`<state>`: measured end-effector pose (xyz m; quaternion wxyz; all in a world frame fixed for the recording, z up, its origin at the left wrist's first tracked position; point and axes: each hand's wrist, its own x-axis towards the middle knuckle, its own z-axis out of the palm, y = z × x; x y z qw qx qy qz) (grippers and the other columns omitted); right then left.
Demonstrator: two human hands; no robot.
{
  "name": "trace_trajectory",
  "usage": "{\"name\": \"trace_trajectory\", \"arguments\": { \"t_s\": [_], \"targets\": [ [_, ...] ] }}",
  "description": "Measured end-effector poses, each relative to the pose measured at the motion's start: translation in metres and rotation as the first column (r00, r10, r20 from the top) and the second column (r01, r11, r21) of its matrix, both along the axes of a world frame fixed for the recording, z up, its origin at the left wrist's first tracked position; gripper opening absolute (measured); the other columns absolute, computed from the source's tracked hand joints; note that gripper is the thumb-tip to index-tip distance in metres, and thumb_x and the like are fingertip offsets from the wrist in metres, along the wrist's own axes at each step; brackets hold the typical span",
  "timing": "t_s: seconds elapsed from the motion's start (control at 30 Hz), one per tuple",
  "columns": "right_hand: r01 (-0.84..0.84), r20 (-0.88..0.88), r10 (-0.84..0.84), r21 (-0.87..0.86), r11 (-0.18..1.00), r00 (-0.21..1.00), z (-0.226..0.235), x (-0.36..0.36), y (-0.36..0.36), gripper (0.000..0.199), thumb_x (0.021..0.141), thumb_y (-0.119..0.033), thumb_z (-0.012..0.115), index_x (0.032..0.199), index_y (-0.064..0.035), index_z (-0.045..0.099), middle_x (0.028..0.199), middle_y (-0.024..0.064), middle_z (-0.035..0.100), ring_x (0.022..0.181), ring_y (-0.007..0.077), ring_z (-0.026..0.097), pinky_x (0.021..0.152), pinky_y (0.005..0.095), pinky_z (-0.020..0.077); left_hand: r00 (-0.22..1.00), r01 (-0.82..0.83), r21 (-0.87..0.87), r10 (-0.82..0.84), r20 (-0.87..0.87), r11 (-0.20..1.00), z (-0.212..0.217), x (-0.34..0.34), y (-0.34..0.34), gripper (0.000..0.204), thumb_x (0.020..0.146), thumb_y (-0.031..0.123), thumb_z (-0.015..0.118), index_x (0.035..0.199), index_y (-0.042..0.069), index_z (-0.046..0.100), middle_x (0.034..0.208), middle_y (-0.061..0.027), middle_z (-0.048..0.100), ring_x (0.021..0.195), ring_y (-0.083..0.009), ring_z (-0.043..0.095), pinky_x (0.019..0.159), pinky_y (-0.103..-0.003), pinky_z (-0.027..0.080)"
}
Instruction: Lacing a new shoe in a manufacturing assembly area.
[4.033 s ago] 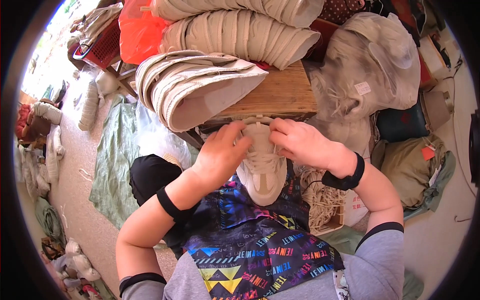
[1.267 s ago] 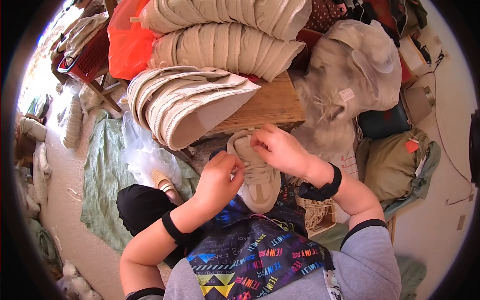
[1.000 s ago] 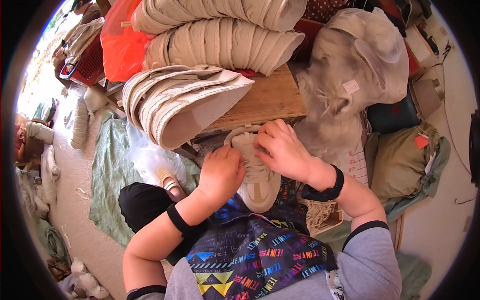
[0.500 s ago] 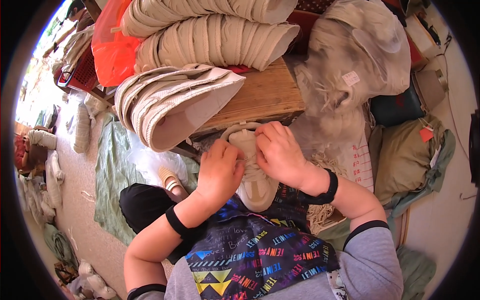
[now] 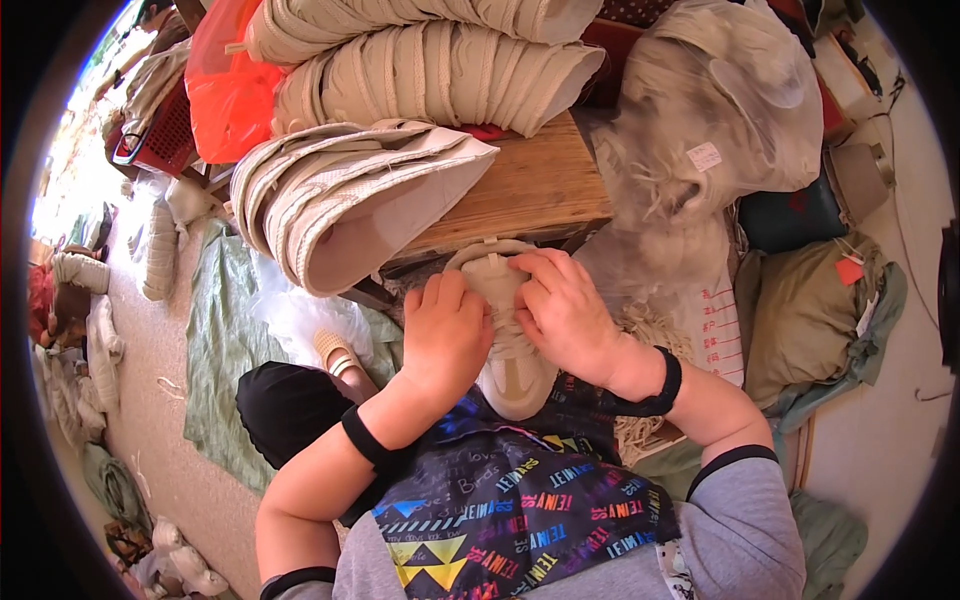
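Note:
A beige shoe upper (image 5: 518, 380) lies between my hands over my lap, its rounded toe toward me and its collar against the wooden bench's near side. Lacing crosses its middle. My left hand (image 5: 445, 335) is closed along the upper's left edge, fingers curled at the eyelets. On the opposite side, my right hand (image 5: 572, 315) grips the upper near the tongue (image 5: 490, 277), thumb and fingers bent inward. Whether either fingertip pinches a lace end is hidden. Nested beige shoe uppers (image 5: 340, 190) rest on the wooden bench (image 5: 545, 185) just beyond my hands.
Longer stacks of uppers (image 5: 430, 75) lie farther back beside a red plastic bag (image 5: 235, 105). At right are a clear bag of pale goods (image 5: 720, 110), loose laces (image 5: 645, 430) and an olive sack (image 5: 810, 320). A green sheet (image 5: 225, 340) covers floor at left.
Both hands stay on the shoe upper. The right thumb and fingers have shifted slightly, and the left fingers have straightened a little against the edge. The view has tilted slightly.

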<state>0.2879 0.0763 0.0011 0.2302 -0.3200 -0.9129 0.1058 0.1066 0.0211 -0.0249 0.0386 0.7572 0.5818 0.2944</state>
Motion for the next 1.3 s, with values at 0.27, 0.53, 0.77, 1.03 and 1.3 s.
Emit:
{"name": "trace_trajectory", "arguments": {
  "t_s": [0.27,0.53,0.77,1.03,1.3],
  "targets": [
    [0.028,0.061,-0.032,0.063,0.998,0.998,0.003,0.000,-0.003,0.023,0.067,-0.005,0.068,0.088,0.0003,0.061,0.117,0.0158,0.057,0.114,0.0326,0.051,0.094,0.0425,0.0427,0.987,0.026,0.048,-0.033,0.156,0.998,-0.011,0.008,0.004,0.017,0.067,0.007,0.070,0.080,0.012,0.059,0.089,-0.0055,0.050,0.088,-0.0268,0.053,0.072,-0.041,0.037],
    [-0.041,0.036,0.040,0.043,0.998,0.999,0.002,-0.001,0.003,0.019,0.071,-0.008,0.064,0.087,0.0021,0.062,0.119,0.0170,0.057,0.114,0.0330,0.051,0.097,0.0427,0.0415,0.978,-0.002,-0.126,0.028,0.208,0.992,-0.005,0.009,-0.003,0.015,0.069,0.006,0.069,0.080,0.011,0.061,0.090,-0.0059,0.050,0.090,-0.0276,0.054,0.072,-0.041,0.038],
    [-0.076,0.024,0.076,0.009,0.997,0.997,0.003,-0.002,0.004,0.017,0.073,-0.008,0.062,0.086,0.0034,0.063,0.122,0.0181,0.057,0.119,0.0335,0.050,0.099,0.0428,0.0411,0.993,0.005,-0.052,0.001,0.117,0.999,0.001,0.002,0.002,0.018,0.069,0.008,0.070,0.082,0.011,0.059,0.090,-0.0067,0.050,0.090,-0.0274,0.054,0.074,-0.042,0.038],
    [-0.028,0.015,0.027,0.044,0.999,1.000,-0.005,-0.002,0.001,0.021,0.068,0.000,0.071,0.086,0.0000,0.059,0.125,0.0179,0.055,0.118,0.0362,0.051,0.098,0.0434,0.0427,0.999,0.005,0.024,-0.006,0.042,1.000,-0.004,-0.001,0.007,0.018,0.068,0.008,0.070,0.080,0.010,0.057,0.089,-0.0071,0.050,0.088,-0.0279,0.054,0.073,-0.042,0.039],
    [-0.106,-0.002,0.106,-0.027,0.994,0.994,-0.006,-0.001,0.014,0.016,0.068,0.000,0.068,0.082,-0.0011,0.059,0.119,0.0163,0.057,0.111,0.0350,0.053,0.093,0.0432,0.0433,0.955,0.021,-0.131,0.019,0.295,0.991,0.005,-0.003,0.006,0.012,0.076,0.007,0.069,0.085,0.007,0.060,0.088,-0.0085,0.053,0.081,-0.0276,0.056,0.069,-0.040,0.044]
  ]
}}
